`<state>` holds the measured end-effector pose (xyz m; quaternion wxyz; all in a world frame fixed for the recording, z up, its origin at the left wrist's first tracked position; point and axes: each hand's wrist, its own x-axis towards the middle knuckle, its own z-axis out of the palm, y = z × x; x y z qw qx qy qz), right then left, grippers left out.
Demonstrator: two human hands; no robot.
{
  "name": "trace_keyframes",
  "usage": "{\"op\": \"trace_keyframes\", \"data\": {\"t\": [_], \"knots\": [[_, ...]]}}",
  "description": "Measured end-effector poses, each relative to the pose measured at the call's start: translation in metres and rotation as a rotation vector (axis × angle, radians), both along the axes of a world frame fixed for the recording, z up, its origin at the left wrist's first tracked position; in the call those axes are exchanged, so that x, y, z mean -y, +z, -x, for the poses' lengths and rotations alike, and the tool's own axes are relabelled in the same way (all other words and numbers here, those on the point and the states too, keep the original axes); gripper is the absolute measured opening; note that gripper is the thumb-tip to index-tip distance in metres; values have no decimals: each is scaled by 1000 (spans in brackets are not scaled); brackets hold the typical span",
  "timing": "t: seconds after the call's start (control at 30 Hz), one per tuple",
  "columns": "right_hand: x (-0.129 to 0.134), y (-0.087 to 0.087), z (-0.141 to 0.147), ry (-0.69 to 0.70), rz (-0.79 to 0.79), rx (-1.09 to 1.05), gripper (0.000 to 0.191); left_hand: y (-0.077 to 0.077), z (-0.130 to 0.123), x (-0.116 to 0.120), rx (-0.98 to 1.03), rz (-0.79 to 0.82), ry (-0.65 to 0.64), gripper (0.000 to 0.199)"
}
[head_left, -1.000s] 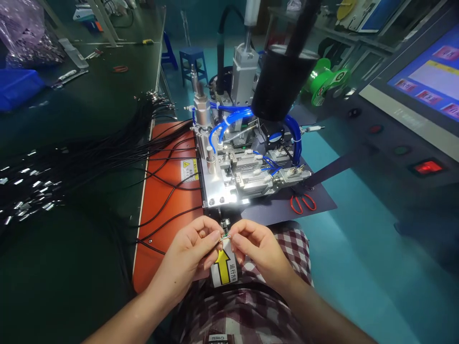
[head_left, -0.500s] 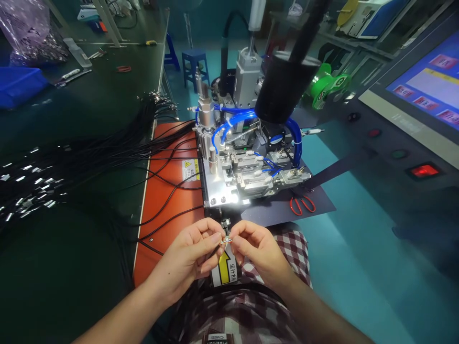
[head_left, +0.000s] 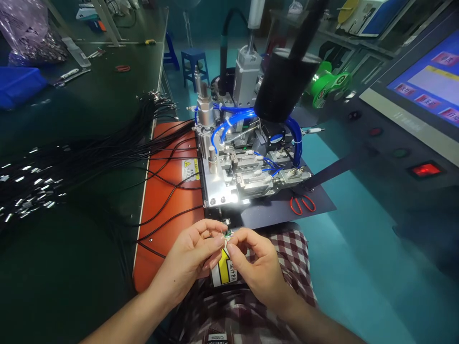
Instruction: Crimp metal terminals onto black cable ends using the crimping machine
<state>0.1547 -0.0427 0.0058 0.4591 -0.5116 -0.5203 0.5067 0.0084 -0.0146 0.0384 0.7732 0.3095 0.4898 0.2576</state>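
Note:
My left hand [head_left: 195,251] is closed in a pinch on the end of a black cable, most of which its fingers hide. Thin coloured wires [head_left: 228,234], with green and white among them, fan out of that end between my hands. Close against it, my right hand [head_left: 256,260] has thumb and forefinger pinched on the wires; exactly which strand is too small to tell. Just beyond my fingers is the front of a metal machine [head_left: 218,186] with blue air tubes [head_left: 242,116]. Below them shows a yellow arrow label [head_left: 224,267].
Black cables [head_left: 107,148] with shiny ends run from the left table across an orange board [head_left: 159,184] into the machine. Red-handled scissors [head_left: 302,204] lie on a dark plate to the right. A black cylinder [head_left: 283,88] hangs overhead; a screen panel [head_left: 426,95] stands at right.
My right hand has shifted slightly left and down, its fingertips closer to the left ones. The wires now point up and away, where they earlier stretched sideways between my hands.

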Motion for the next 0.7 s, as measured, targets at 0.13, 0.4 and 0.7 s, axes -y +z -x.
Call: {"op": "trace_keyframes", "data": {"t": [0.13, 0.4, 0.7], "knots": [[3, -5, 2, -48, -51, 54, 13, -5, 0, 0, -55, 1, -4, 23], [-8, 0, -18, 28, 200, -171, 14, -7, -1, 2, -75, -5, -14, 21], [-13, -3, -17, 98, 257, -397, 13, -5, 1, 1, -49, -7, -29, 23]]}}
